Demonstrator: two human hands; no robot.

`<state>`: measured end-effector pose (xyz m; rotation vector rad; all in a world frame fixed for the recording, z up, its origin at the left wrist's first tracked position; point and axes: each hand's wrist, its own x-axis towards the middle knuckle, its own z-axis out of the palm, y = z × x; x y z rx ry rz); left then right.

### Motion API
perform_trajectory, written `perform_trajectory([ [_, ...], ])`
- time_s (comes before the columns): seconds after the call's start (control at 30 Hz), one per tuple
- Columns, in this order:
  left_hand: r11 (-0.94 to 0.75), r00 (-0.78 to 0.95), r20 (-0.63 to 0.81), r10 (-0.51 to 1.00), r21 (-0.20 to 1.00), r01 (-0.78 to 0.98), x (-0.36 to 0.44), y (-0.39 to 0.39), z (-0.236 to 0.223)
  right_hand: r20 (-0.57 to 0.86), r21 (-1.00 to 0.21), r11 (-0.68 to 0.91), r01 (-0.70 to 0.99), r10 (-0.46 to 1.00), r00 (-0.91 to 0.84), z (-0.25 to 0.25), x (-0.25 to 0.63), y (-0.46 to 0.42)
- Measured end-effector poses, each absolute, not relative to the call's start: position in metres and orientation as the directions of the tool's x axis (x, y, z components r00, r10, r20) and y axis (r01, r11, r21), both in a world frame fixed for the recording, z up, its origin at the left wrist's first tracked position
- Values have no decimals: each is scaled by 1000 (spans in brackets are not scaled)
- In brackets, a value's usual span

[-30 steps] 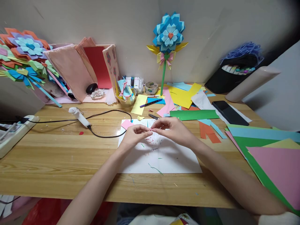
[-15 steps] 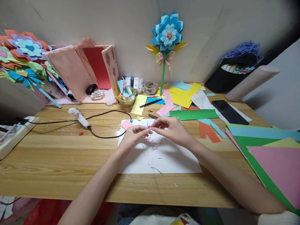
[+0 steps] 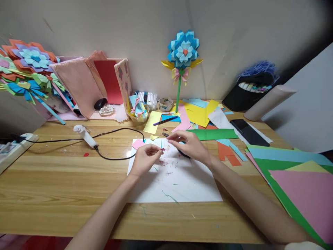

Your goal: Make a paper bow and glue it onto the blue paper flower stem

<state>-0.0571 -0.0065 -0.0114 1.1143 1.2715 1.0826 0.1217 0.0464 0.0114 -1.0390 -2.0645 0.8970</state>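
Note:
My left hand [image 3: 146,158] is closed, with thumb and forefinger pinching a small pink paper piece [image 3: 163,149]. To its right, my right hand [image 3: 191,146] hovers with curved fingers, the thumb slightly apart from the forefinger and nothing visible between them. Under the right hand lie scissors [image 3: 184,155], mostly covered by it; part of the dark handle shows, and the tips stick out beyond the fingers. Both hands are over a white sheet [image 3: 192,189] marked with coloured pen strokes. A pink paper square [image 3: 137,143] lies at the sheet's far left corner.
A blue paper flower [image 3: 184,50] stands at the back among paper scraps [image 3: 196,113]. On the left are a corded white glue gun [image 3: 85,136] and a power strip [image 3: 18,149]. A phone [image 3: 249,132] and coloured sheets [image 3: 299,187] lie on the right.
My hands have come apart; the right has let go of the pink piece, which stays in the left. The camera view has tilted up slightly.

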Motion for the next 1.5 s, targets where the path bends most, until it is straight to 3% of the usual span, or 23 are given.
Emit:
perform_trajectory([
  [0.1, 162, -8, -162, 987, 987, 8, -59, -3, -13, 321, -626, 531, 571, 843, -432, 4, 121, 94],
  [0.17, 165, -24, -165, 986, 986, 13, -61, 0, -15, 281, -483, 602, 635, 794, -539, -4, 114, 129],
  [0.3, 124, -77, -117, 990, 988, 96, -65, 5, -19, 163, -444, 656, 610, 729, -665, -17, 94, 171],
  [0.43, 89, -100, -76, 992, 987, 136, -70, 9, -22, 177, -484, 641, 595, 738, -651, -10, 87, 174],
  [0.53, 83, -114, -66, 991, 986, 147, -73, 10, -21, 198, -660, 549, 513, 786, -586, 6, 93, 167],
  [0.63, 89, -116, -72, 991, 985, 151, -74, 10, -21, 129, -878, 352, 324, 826, -548, 18, 101, 160],
  [0.7, 91, -102, -75, 992, 983, 161, -75, 10, -23, 74, -941, 238, 240, 839, -539, 22, 106, 157],
  [0.77, 85, -86, -71, 994, 981, 176, -75, 10, -25, 40, -945, 202, 258, 852, -522, 22, 110, 157],
  [0.93, 56, -77, -41, 996, 977, 205, -74, 10, -30, 83, -675, 400, 619, 876, -476, 18, 116, 167],
  [1.3, 29, -62, -15, 998, 972, 231, -73, 9, -29, 12, -241, 438, 866, 893, -449, 4, 99, 164],
  [1.5, 19, -42, -10, 999, 974, 224, -73, 7, -34, -45, -173, 422, 890, 899, -436, 12, 99, 149],
])
